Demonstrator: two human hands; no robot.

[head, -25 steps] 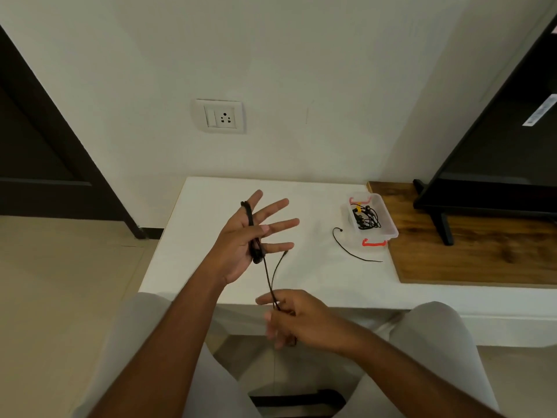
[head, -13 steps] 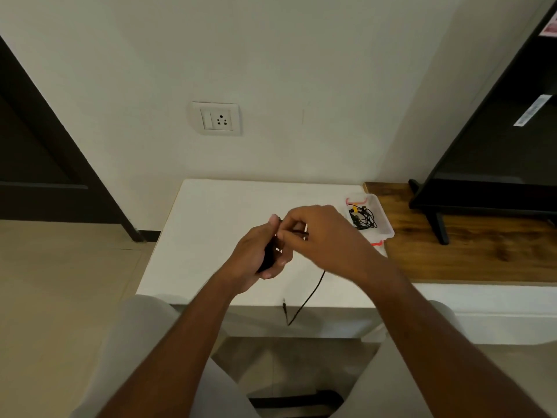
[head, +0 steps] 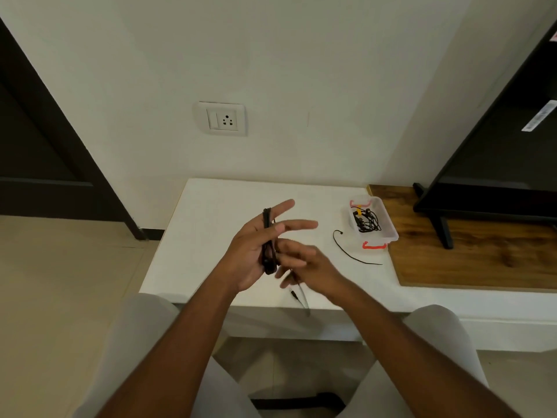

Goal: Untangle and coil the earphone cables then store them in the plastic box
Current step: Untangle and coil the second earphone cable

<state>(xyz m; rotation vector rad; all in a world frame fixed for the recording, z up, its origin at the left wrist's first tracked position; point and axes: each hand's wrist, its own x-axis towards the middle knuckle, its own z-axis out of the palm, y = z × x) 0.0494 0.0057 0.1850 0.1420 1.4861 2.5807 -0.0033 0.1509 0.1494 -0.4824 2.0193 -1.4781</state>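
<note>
A black earphone cable (head: pixel 268 251) is wound in a long coil over my left hand (head: pixel 247 257), from the index finger down to the palm. The fingers are spread straight and the thumb lies across the coil. My right hand (head: pixel 315 267), blurred, sits just right of the coil and pinches the loose tail. The tail's jack end (head: pixel 294 295) hangs below it at the table's front edge. A clear plastic box (head: pixel 390 229) with red clips stands open to the right, with tangled black cables (head: pixel 366 221) in it.
Another loose black cable (head: pixel 346 251) lies on the white table (head: pixel 208 224) left of the box. A wooden board (head: pixel 467 260) carries a black TV (head: pixel 497 182) at the right. A wall socket (head: pixel 221 118) is above the table.
My left hand's fingers have spread open again with the coil on them. My right hand came down from above the coil to its lower right, and the hanging tail is shorter.
</note>
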